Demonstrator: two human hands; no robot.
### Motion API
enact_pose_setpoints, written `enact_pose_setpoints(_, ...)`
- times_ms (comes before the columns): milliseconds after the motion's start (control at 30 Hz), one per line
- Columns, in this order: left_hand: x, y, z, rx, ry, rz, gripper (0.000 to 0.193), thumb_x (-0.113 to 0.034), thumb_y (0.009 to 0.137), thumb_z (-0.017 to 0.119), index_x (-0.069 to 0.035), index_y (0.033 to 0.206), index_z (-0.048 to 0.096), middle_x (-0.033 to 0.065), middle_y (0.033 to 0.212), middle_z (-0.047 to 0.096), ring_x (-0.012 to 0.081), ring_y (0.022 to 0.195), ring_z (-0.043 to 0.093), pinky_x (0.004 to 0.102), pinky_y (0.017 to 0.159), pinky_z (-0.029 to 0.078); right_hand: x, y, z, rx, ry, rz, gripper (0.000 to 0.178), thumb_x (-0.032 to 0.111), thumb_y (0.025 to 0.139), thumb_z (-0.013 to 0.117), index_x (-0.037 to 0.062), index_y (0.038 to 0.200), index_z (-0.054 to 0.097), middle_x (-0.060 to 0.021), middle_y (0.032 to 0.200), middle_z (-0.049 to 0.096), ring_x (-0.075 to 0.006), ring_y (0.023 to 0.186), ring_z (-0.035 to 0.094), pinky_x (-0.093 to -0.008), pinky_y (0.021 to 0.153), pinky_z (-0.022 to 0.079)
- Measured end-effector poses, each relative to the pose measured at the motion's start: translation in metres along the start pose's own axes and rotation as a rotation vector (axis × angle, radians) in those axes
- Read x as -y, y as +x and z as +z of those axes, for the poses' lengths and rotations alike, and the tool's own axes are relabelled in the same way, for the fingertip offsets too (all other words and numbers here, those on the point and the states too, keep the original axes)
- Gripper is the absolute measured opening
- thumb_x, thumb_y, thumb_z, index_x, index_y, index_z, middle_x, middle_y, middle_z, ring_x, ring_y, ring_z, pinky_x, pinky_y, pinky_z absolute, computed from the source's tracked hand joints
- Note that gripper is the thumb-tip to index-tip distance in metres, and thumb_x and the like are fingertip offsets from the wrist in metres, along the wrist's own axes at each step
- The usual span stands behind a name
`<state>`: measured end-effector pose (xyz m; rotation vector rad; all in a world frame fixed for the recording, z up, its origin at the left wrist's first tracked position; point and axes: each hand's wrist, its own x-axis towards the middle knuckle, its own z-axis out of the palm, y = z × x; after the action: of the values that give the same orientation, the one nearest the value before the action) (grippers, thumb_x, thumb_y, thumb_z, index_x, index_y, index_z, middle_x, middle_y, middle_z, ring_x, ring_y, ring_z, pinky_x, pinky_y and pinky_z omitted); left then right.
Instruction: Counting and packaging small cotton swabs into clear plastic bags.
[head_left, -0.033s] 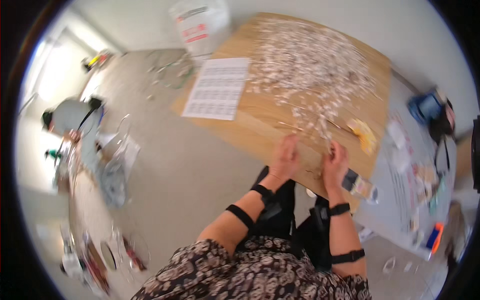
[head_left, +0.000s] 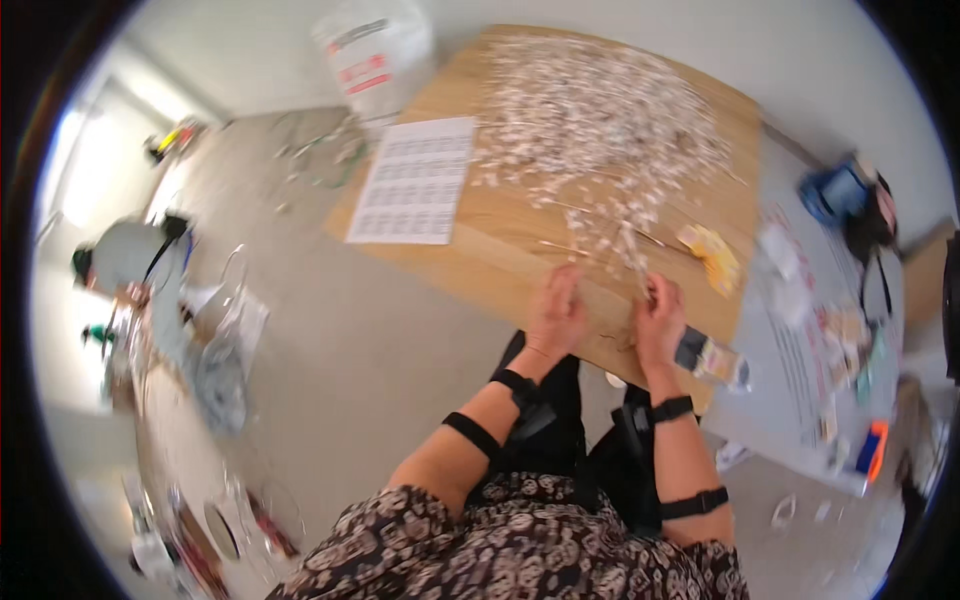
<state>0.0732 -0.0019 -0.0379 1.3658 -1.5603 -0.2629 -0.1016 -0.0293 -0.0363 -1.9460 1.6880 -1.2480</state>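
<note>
A wide heap of small white pieces (head_left: 600, 115) covers the far part of the wooden table (head_left: 500, 265), and a loose trail of them runs toward me. At the near edge, my left hand (head_left: 556, 312) is closed, its fingers curled together; what they hold, if anything, is hidden and blurred. To its right, my right hand (head_left: 658, 322) pinches a small white piece (head_left: 643, 284) between thumb and fingers. A thin pale stick (head_left: 563, 247) lies just beyond the left hand. Past the right hand lie a thin dark stick (head_left: 648, 238) and a crumpled yellow packet (head_left: 710, 257).
A printed sheet (head_left: 412, 182) lies at the table's left. Beside my right wrist is a small clear pack (head_left: 712, 360). A white sack (head_left: 375, 65) stands behind the left corner. Right of the table, a grey sheet (head_left: 775, 400) carries bags. Another person (head_left: 140, 255) is far left.
The whole view has shifted a little, so the table and its things sit further left. Both hands keep nearly the same place at the table's near edge.
</note>
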Motion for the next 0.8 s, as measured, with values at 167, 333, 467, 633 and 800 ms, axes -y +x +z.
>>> enact_pose_setpoints(167,-0.016,0.012,0.004,0.070,-0.074,-0.005,0.044,0.005,0.073,0.053,-0.004,0.115,0.057,0.0177,0.119,0.060,0.0380,0.111,0.056,0.0423,0.096,0.046,-0.003,0.005,-0.010,-0.099,0.032,0.067,0.033,-0.004,0.077,0.058,0.0077,0.107,0.063,-0.0139,0.093,0.063,-0.0341,0.090,0.060,-0.0423,0.076,0.051)
enact_pose_setpoints(333,-0.014,0.011,0.006,0.072,-0.055,-0.014,0.040,0.004,0.074,0.056,-0.004,0.113,0.058,0.0175,0.115,0.062,0.0392,0.109,0.056,0.0426,0.095,0.046,-0.003,0.004,-0.011,-0.102,0.046,0.065,0.031,-0.004,0.076,0.060,0.0070,0.105,0.063,-0.0133,0.090,0.063,-0.0342,0.089,0.059,-0.0432,0.077,0.050)
enact_pose_setpoints(467,-0.014,0.012,0.002,0.090,-0.035,0.012,0.044,0.004,0.074,0.058,-0.005,0.117,0.057,0.0169,0.119,0.060,0.0379,0.111,0.055,0.0425,0.095,0.047,0.003,0.002,-0.009,-0.106,0.070,0.108,0.032,-0.003,0.075,0.062,0.0072,0.106,0.063,-0.0132,0.089,0.063,-0.0345,0.089,0.059,-0.0438,0.078,0.049)
enact_pose_setpoints(633,-0.036,0.021,0.002,0.369,0.372,0.227,0.059,-0.024,0.087,0.061,-0.011,0.142,0.045,0.0152,0.150,0.038,0.0359,0.140,0.033,0.0504,0.111,0.029,0.006,-0.001,-0.012,-0.183,-0.077,0.031,0.017,-0.002,0.076,0.064,0.0053,0.091,0.062,-0.0133,0.086,0.060,-0.0365,0.086,0.057,-0.0458,0.074,0.048)
enact_pose_setpoints(800,-0.024,0.037,0.015,0.571,0.563,0.162,0.063,-0.036,0.093,0.055,-0.015,0.149,0.037,0.0141,0.156,0.029,0.0351,0.146,0.022,0.0547,0.115,0.019,0.009,-0.001,-0.016,-0.204,0.004,0.054,0.011,-0.003,0.078,0.061,0.0043,0.085,0.059,-0.0141,0.086,0.059,-0.0377,0.085,0.056,-0.0471,0.073,0.047)
